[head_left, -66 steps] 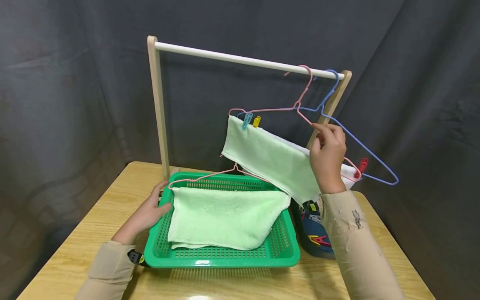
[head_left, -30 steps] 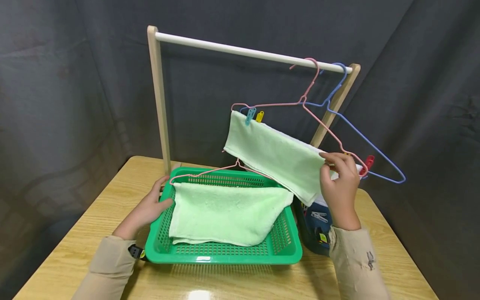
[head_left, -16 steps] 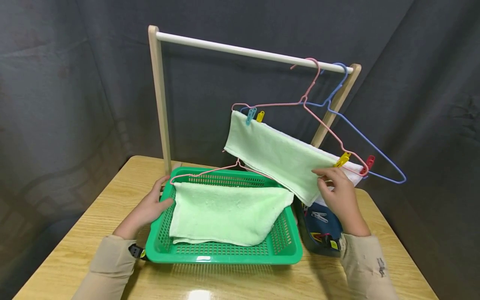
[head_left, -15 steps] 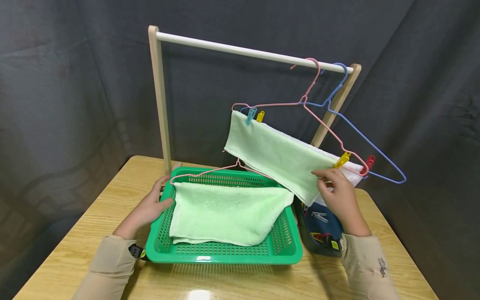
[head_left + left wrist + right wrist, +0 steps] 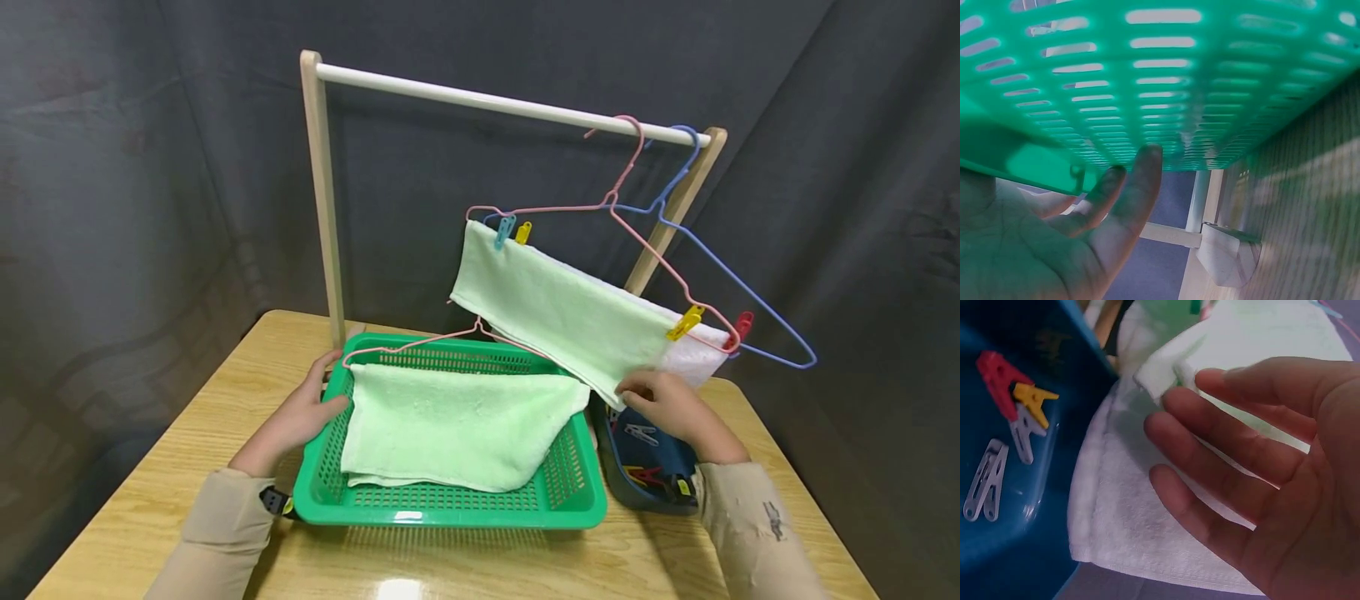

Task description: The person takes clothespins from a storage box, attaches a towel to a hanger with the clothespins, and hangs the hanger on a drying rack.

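Note:
My left hand (image 5: 303, 408) holds the left side of the green plastic basket (image 5: 450, 518), thumb over the rim and fingers along the outside wall. In the left wrist view its fingers (image 5: 1138, 200) lie against the slotted wall. Inside the basket lies a folded pale green towel on a pink hanger. My right hand (image 5: 667, 404) pinches the lower right corner of another pale green towel (image 5: 555, 300). This one hangs from a pink hanger (image 5: 652, 250), held by a teal clothespin (image 5: 505, 232) and a yellow clothespin (image 5: 686, 322). The right wrist view shows thumb and forefinger at the bunched corner.
Behind it, a white towel (image 5: 1122, 494) hangs on a blue hanger (image 5: 738, 279) with a red clothespin (image 5: 740, 331) and a yellow one. Both hangers hook over the rack's white rail (image 5: 465, 96). Right of the basket stands a dark blue bin (image 5: 630, 492) with several clothespins.
My right hand has moved down from the hanger's right arm, past the yellow clothespin, to the hanging green towel's lower corner. The left hand stays on the basket.

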A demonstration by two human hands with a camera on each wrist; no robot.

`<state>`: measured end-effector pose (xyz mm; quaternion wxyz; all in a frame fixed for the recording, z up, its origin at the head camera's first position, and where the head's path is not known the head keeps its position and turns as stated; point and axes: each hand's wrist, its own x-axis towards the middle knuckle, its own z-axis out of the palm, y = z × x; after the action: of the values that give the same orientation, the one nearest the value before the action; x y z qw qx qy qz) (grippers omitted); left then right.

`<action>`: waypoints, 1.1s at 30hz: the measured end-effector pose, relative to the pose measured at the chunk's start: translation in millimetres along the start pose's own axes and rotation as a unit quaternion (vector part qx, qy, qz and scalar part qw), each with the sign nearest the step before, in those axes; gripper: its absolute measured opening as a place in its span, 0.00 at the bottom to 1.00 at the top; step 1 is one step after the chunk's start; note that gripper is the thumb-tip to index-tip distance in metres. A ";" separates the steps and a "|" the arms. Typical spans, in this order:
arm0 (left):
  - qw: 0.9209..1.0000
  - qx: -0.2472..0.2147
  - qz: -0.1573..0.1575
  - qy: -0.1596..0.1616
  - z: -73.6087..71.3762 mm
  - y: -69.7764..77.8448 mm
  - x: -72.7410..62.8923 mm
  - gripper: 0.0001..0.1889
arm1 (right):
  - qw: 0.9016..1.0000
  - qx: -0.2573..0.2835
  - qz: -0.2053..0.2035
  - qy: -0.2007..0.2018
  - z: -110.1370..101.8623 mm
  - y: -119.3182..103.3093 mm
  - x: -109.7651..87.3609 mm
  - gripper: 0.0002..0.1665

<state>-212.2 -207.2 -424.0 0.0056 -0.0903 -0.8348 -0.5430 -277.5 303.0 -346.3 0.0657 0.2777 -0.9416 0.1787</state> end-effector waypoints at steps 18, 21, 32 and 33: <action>1.000 0.006 0.007 -0.003 1.3 2.3 4.7 0.40 | 0.989 0.029 -0.002 -0.144 13.1 32.5 4.7 0.07; 1.000 0.006 0.006 -0.002 1.4 2.2 4.9 0.40 | 0.986 0.028 0.021 -0.163 14.5 33.7 8.0 0.06; 1.000 -0.004 0.012 -0.003 0.9 0.2 5.4 0.40 | 0.968 0.085 0.100 -0.216 25.3 38.8 18.8 0.05; 1.000 -0.003 0.013 -0.003 0.9 0.1 5.4 0.40 | 0.966 0.090 0.109 -0.216 26.3 40.0 19.4 0.05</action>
<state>-217.5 -205.6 -423.7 0.0101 -0.1029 -0.8321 -0.5450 -316.2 314.8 -378.4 -0.1843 0.2101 -0.9380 0.2051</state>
